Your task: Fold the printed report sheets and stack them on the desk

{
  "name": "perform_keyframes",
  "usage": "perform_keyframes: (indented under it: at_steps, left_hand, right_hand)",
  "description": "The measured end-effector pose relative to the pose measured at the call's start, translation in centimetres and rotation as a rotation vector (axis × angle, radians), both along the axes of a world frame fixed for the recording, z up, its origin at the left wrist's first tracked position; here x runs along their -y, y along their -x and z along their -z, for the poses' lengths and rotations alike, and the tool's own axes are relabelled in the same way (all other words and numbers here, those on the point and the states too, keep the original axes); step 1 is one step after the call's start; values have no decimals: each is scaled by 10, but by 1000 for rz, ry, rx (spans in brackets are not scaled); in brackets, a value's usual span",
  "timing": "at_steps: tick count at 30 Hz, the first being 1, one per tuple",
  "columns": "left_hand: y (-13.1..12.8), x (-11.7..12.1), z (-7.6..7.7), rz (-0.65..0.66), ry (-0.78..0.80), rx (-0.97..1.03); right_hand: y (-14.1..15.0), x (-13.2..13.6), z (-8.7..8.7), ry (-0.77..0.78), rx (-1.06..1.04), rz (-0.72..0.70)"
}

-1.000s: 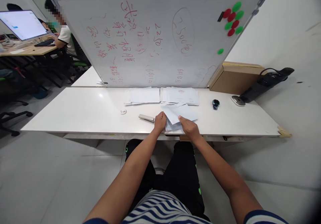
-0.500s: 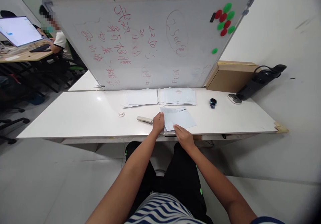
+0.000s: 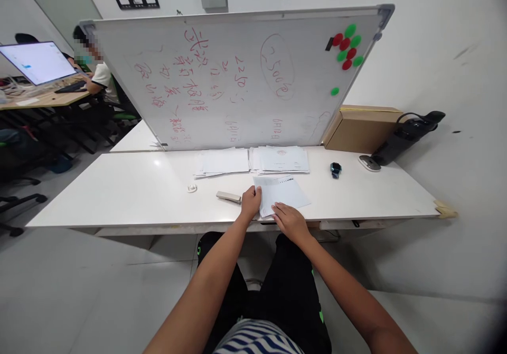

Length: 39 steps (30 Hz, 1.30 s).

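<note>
My left hand (image 3: 251,203) is closed on the left edge of a white sheet of paper (image 3: 285,191), with the thumb on top. The sheet has a line of dark print near its far edge and lies at an angle close to the front of the desk. At its near edge, my right hand (image 3: 291,220) grips the paper, its fingertips over the lower part; the undersides of the fingers are hidden. Just left of my left hand lies a beige stapler (image 3: 228,197). Beyond the sheet sit two paper stacks, a left one (image 3: 224,160) and a right one (image 3: 282,159).
A whiteboard (image 3: 237,79) stands along the back of the white desk (image 3: 130,195). To the right are a smartwatch (image 3: 335,170), a mouse (image 3: 369,162), a black bottle (image 3: 407,137) and a cardboard box (image 3: 360,128). A small white object (image 3: 192,188) lies left. A person (image 3: 101,79) sits far left.
The right hand's fingers have shifted slightly and reach a little farther over the paper. The left hand keeps its hold. The view has tilted up a little.
</note>
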<state>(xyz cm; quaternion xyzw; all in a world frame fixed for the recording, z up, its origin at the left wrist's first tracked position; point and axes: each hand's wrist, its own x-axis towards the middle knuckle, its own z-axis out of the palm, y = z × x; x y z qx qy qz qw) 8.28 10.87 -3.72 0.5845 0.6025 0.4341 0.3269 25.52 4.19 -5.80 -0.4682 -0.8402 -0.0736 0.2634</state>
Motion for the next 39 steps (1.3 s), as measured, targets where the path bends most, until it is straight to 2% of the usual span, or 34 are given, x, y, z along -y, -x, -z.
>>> perform_keyframes:
  at_steps: [4, 9, 12, 16, 22, 31, 36, 39]
  left_hand:
    - [0, -2, 2, -10, -5, -61]
    - [1, -4, 4, -8, -6, -136]
    - [1, -4, 3, -10, 1, -152]
    - [1, -4, 3, 2, -6, -158]
    - [0, -5, 6, 2, 0, -147]
    - [1, -5, 7, -9, -5, -165]
    - [0, -5, 4, -6, -3, -146]
    - [0, -4, 3, -12, -9, -144]
  right_hand:
    - [-10, -31, -13, 34, -53, 19]
    - [-24, -106, -26, 46, -20, 216]
    - [-28, -145, -24, 133, 119, 241]
    - [-29, -173, -15, 231, 250, 217]
    - [-31, -180, -9, 147, 317, 151]
    - [-29, -174, -10, 119, 289, 196]
    - [-33, -171, -23, 145, 250, 227]
    - [-36, -157, -33, 66, 107, 301]
